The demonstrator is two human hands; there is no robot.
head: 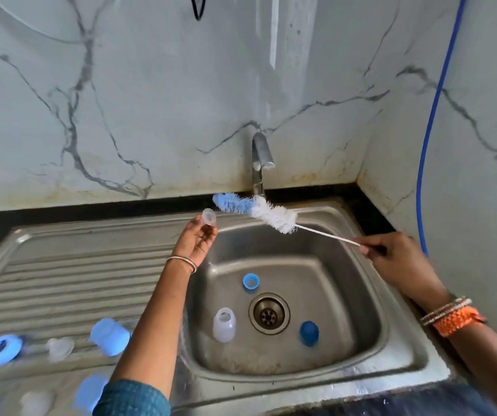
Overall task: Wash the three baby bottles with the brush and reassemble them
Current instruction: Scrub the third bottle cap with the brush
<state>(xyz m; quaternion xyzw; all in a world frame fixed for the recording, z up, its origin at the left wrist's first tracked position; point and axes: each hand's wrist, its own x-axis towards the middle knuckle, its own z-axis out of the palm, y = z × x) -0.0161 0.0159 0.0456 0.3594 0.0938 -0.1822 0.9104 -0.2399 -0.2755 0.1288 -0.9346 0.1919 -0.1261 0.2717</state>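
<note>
Steel sink (391,331) set in a dark worktop (61,210), ribbed drainer (61,274) to the left, marble-veined wall (151,100) behind, tap (260,157) at centre, blue hose (433,115) down the right corner. Left hand (197,240) raised over the basin edge, fingers pinching a clear teat (209,217). Right hand (391,256) gripping the brush (256,210) by its handle, bristles under the tap. In the basin: bottle (224,324), blue ring (251,280), blue cap (309,333). More blurred blue and clear parts on the drainer.
</note>
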